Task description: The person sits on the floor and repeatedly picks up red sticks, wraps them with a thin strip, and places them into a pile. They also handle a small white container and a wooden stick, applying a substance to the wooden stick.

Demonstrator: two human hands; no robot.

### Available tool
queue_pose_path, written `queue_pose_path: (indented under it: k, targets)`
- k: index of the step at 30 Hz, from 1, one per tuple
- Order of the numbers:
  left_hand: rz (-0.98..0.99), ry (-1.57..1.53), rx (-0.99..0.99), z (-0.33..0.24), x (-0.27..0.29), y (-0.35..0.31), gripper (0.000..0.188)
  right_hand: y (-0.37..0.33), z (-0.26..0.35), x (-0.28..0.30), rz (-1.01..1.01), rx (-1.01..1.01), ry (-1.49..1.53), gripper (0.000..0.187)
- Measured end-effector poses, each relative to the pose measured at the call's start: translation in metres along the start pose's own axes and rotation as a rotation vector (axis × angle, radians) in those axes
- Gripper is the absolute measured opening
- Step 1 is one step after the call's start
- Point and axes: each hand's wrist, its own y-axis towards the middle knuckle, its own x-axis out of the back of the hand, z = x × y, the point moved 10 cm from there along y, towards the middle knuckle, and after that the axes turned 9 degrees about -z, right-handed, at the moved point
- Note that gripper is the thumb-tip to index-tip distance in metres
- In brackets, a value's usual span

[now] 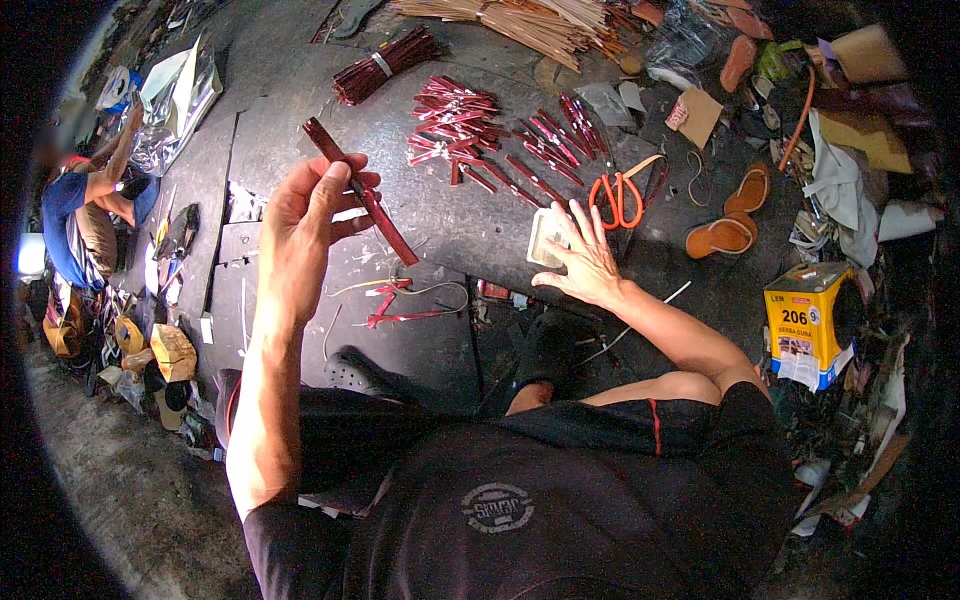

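My left hand (303, 225) is raised, with thumb and fingers closed round a dark red strip (392, 237) that slants down to the right. My right hand (588, 262) is spread, its fingers over a pale, flat rectangular block (542, 238) on the dark board. Whether the palm presses on the block I cannot tell. Just beyond those fingertips lie scissors with orange handles (619, 200). Farther off is a heap of red strips (455, 115) with small shiny bits, and beside it are looser rows of red strips (548, 138).
At the back lie a tied dark red bundle (385, 66) and pale sticks (520, 22). Cut scraps (385, 305) are near my knees. Brown sandals (722, 236) and a yellow tin (803, 315) stand right. Another person (68, 215) sits at far left.
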Motion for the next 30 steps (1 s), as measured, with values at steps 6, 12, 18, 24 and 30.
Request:
queue_pose_path:
  k: [6,12,18,24,30]
  targets:
    - [0.041,-0.009,0.022,0.006,-0.005,0.001,0.033,-0.003,0.002,0.003,-0.170,0.001,0.030,0.079]
    - [0.052,-0.024,0.053,0.014,-0.002,0.001,0.037,0.000,0.011,0.014,-0.208,0.027,0.083,0.064]
    - [0.148,-0.040,0.150,0.029,-0.015,-0.005,0.039,0.007,0.007,0.011,-0.170,-0.120,0.196,0.039]
    - [0.253,-0.057,0.210,0.032,-0.026,-0.013,0.046,0.075,0.069,0.146,-0.362,0.038,0.704,0.021]
    - [0.348,-0.104,0.270,0.029,-0.035,-0.028,0.037,0.091,0.153,0.200,-0.420,0.516,0.470,0.043]
